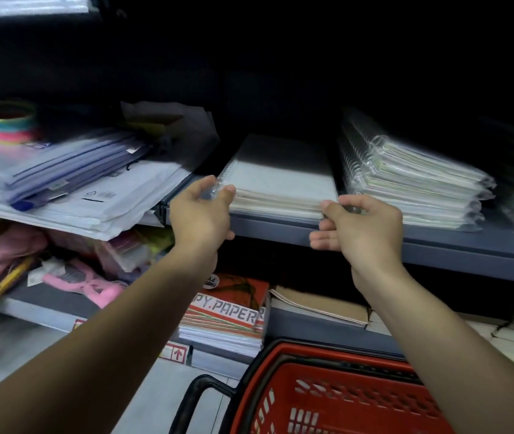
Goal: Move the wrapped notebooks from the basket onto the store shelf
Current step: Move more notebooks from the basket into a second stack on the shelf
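A stack of wrapped spiral notebooks (280, 180) lies on the grey store shelf (437, 245), straight ahead. My left hand (201, 211) pinches the stack's front left corner between thumb and fingers. My right hand (359, 227) grips the front right corner, its fingers curled against the stack's edge. The red basket (327, 396) with a black handle sits below at the bottom of the view; what lies inside it is out of sight.
A taller pile of wrapped spiral notebooks (412, 180) lies just right of the stack. Plastic folders and envelopes (70, 186) overhang the shelf at left, behind them a coloured tape roll (6, 123). Copy paper reams (227, 311) and brown pads (321, 305) fill the lower shelf.
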The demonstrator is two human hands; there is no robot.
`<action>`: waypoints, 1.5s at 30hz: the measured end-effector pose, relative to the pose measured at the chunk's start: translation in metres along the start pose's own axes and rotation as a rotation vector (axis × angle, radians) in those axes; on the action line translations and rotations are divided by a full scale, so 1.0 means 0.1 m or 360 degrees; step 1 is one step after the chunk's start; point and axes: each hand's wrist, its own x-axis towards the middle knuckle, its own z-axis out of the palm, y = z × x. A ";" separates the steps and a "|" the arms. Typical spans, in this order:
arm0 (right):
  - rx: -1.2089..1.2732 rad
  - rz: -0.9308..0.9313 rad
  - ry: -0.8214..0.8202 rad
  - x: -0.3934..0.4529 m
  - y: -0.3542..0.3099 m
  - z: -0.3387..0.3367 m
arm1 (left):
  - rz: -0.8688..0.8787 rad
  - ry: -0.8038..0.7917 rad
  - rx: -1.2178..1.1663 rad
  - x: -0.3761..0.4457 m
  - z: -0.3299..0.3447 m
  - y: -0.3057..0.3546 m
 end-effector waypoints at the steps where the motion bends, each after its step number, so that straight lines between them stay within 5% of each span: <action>1: -0.0013 -0.0014 -0.0014 -0.04 0.00 -0.03 | 0.0004 -0.0004 0.0009 -0.05 -0.03 0.00; 10: -0.0260 0.0042 -0.0223 -0.75 -0.23 -0.75 | -0.0128 -0.0177 -0.0074 -0.94 -0.31 0.19; 17: -0.0736 0.0661 -0.0439 -1.60 0.60 -1.87 | -0.0804 -0.0635 0.0038 -2.05 -0.53 -0.59; 20: -0.0981 0.0876 -0.0487 -1.66 1.09 -2.10 | -0.0968 -0.0669 0.0236 -2.19 -0.48 -1.03; 27: -0.1724 0.0730 -0.0796 -1.84 1.65 -2.12 | -0.0957 -0.0915 0.0930 -2.38 -0.22 -1.77; 33: -0.1733 0.1025 -0.0706 -1.91 1.86 -2.19 | -0.0804 -0.0803 0.1493 -2.34 -0.19 -2.04; 37: -0.1447 0.1326 -0.0590 -1.93 1.89 -2.28 | -0.0916 -0.0915 0.1335 -2.44 -0.27 -2.10; 45: -0.1260 0.1288 -0.0381 -1.96 1.80 -2.30 | -0.0879 -0.0856 0.1234 -2.55 -0.31 -2.02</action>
